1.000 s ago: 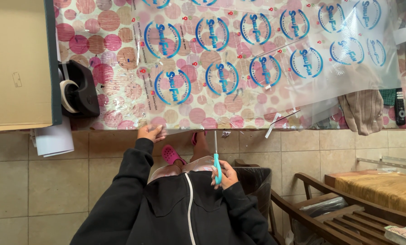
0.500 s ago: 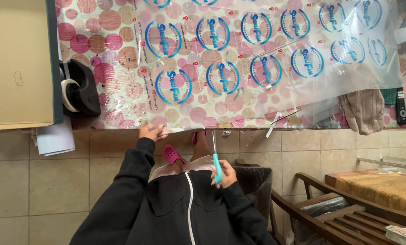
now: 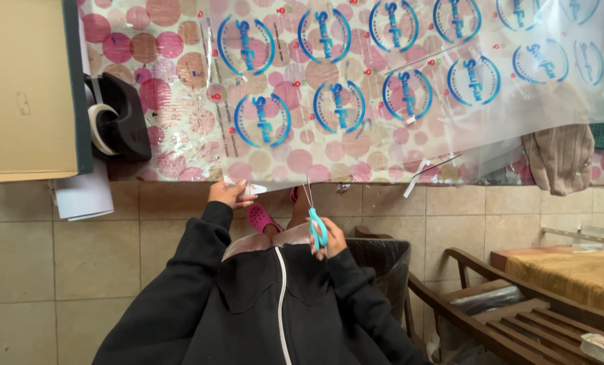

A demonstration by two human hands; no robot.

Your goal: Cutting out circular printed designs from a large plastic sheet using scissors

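The left hand (image 3: 229,195) pinches the edge of the clear sheet (image 3: 410,81). The right hand (image 3: 325,240) grips blue scissors (image 3: 315,226), blades up at that edge.

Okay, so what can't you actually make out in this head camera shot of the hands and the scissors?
- Left hand: fingertips hidden under the clear printed plastic sheet edge.
- Teal-handled scissors: thin blades; open or shut, too small to tell.
- Right hand: palm hidden behind the scissor handles.
- Black tape dispenser: partly covered by the brown cardboard panel.
- Pink clog: partly hidden by the black jacket.

Clear sheet (image 3: 396,88) with round blue labels; cardboard box (image 3: 21,88) left.
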